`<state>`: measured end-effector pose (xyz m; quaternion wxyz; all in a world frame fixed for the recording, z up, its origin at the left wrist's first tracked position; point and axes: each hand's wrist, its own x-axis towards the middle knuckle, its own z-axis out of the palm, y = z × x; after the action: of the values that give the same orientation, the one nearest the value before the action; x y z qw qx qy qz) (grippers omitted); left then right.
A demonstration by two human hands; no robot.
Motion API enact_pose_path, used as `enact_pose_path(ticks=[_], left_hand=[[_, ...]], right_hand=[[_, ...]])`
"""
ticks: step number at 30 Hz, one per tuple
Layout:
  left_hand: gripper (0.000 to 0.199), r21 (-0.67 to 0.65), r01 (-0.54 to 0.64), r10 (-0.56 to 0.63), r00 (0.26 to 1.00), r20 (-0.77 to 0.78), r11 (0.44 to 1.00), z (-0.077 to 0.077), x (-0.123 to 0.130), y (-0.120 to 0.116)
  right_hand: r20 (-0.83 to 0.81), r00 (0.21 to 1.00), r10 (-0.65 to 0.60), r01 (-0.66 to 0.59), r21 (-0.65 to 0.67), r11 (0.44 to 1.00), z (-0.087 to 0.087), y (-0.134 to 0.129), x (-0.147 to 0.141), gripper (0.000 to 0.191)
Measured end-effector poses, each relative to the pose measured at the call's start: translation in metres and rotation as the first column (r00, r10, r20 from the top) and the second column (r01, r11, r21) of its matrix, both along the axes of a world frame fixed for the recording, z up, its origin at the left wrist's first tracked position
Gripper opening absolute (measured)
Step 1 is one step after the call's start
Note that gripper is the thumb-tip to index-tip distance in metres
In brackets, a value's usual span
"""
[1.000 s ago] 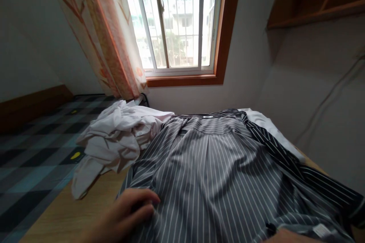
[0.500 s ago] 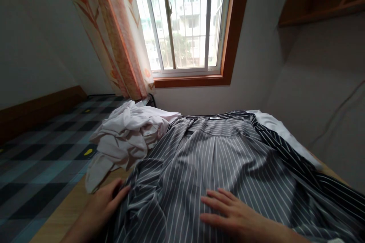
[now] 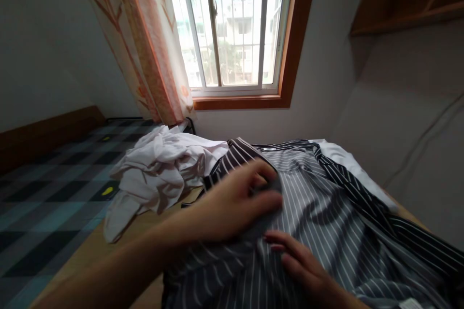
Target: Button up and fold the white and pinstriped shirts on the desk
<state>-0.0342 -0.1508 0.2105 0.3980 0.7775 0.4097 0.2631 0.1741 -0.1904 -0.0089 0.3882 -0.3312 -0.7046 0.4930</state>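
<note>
A grey shirt with white pinstripes (image 3: 311, 203) lies spread out, its collar end toward the window. My left hand (image 3: 246, 198) is closed on the shirt's left side, over its middle, and the fabric there is raised and folded inward. The hand is somewhat blurred, and part of the cloth under it is hidden. My right hand (image 3: 304, 265) rests on the lower middle of the shirt, just below my left hand, fingers apart and slightly bent. Beside the shirt on the left sits a crumpled heap of white cloth (image 3: 159, 169).
A wooden surface (image 3: 87, 260) lies under the clothes. To the left is a bed with a checked cover (image 3: 54, 212). White cloth (image 3: 348, 164) shows beyond the shirt's right sleeve. A curtain (image 3: 141, 48) hangs beside the window (image 3: 235, 34); a wooden shelf (image 3: 406, 24) is at upper right.
My left hand has moved from the shirt's left edge to its middle, bringing that side of the fabric over. My right hand stays on the shirt, its fingers more bent.
</note>
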Motion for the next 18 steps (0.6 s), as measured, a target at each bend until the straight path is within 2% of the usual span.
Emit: enact_pose_path(ticks=[1, 2, 4, 5, 6, 8, 11, 13, 15, 16, 18], left_hand=[[0.034, -0.048, 0.172, -0.178, 0.973, -0.147, 0.984, -0.015, 0.015, -0.007], [0.043, -0.107, 0.277, -0.296, 0.916, -0.270, 0.955, -0.031, 0.025, -0.012], [0.049, -0.190, 0.373, -0.419, 0.809, -0.412, 0.908, -0.059, 0.031, -0.021], [0.049, -0.215, 0.395, -0.450, 0.776, -0.441, 0.893, -0.070, 0.029, -0.023], [0.047, -0.230, 0.411, -0.471, 0.754, -0.458, 0.882, -0.077, 0.024, -0.026], [0.047, -0.225, 0.434, -0.486, 0.724, -0.490, 0.872, -0.088, 0.013, -0.030], [0.041, -0.069, 0.415, -0.359, 0.678, -0.642, 0.907, -0.110, 0.001, -0.042], [0.026, 0.039, 0.415, -0.254, 0.626, -0.738, 0.909, -0.135, 0.001, -0.051], [0.014, 0.058, 0.451, -0.241, 0.577, -0.780, 0.890, -0.162, 0.002, -0.057], [0.012, 0.057, 0.470, -0.256, 0.575, -0.777, 0.881, -0.173, 0.002, -0.058], [0.011, 0.066, 0.474, -0.283, 0.625, -0.727, 0.878, -0.185, 0.000, -0.057]], right_hand=[[-0.135, 0.982, -0.132, 0.109, -0.167, 0.980, 0.003, 0.003, 0.003, 0.050], [-0.241, 0.937, -0.254, 0.174, -0.311, 0.934, 0.005, 0.007, 0.005, 0.054], [-0.342, 0.847, -0.408, 0.204, -0.499, 0.842, 0.008, 0.013, 0.009, 0.060], [-0.340, 0.834, -0.434, 0.204, -0.541, 0.816, 0.010, 0.015, 0.010, 0.062], [-0.309, 0.846, -0.434, 0.212, -0.552, 0.806, 0.010, 0.016, 0.010, 0.063], [-0.195, 0.898, -0.395, 0.255, -0.501, 0.827, 0.011, 0.015, 0.009, 0.070], [-0.030, 0.938, -0.347, 0.309, -0.384, 0.870, 0.012, 0.009, 0.001, 0.074], [0.016, 0.944, -0.328, 0.311, -0.366, 0.877, 0.014, 0.008, -0.007, 0.071], [0.015, 0.947, -0.321, 0.302, -0.383, 0.873, 0.018, 0.009, -0.013, 0.067], [0.004, 0.948, -0.320, 0.296, -0.391, 0.871, 0.021, 0.010, -0.015, 0.066], [-0.005, 0.947, -0.322, 0.296, -0.377, 0.878, 0.029, 0.012, -0.015, 0.061]])
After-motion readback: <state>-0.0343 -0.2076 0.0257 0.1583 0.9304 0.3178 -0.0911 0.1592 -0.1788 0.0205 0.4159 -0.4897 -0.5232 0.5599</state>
